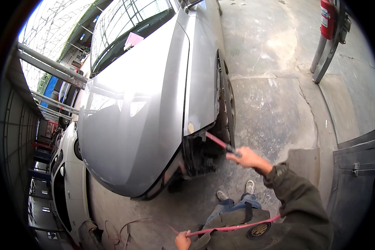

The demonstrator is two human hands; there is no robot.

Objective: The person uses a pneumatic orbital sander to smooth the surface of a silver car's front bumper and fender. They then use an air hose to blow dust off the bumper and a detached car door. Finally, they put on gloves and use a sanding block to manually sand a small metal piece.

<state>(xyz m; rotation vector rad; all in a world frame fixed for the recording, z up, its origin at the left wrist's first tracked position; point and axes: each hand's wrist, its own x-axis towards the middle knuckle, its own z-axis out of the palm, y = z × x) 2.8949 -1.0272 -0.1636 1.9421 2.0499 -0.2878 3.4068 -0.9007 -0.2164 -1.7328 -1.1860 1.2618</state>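
Note:
My right hand (250, 158) is closed around the dark grip of a slim red tool (216, 140); its exact kind is unclear. The tool's far end is at the front corner of the silver car's fender (200, 110), by the opening where dark inner parts show; whether it touches is unclear. Low in the view, my left hand (182, 240) is closed on a red hose (225, 228). From that hand the hose runs across my front toward my right arm, and its other part trails to the floor on the left. A small beige patch (191, 128) marks the fender's tip.
The silver car's hood (133, 112) fills the middle, with a pink paper (133, 40) by its windshield. A white car (66, 179) stands at the left. To the right are a post with a red fire extinguisher (327, 21) and a grey metal cabinet (354, 166).

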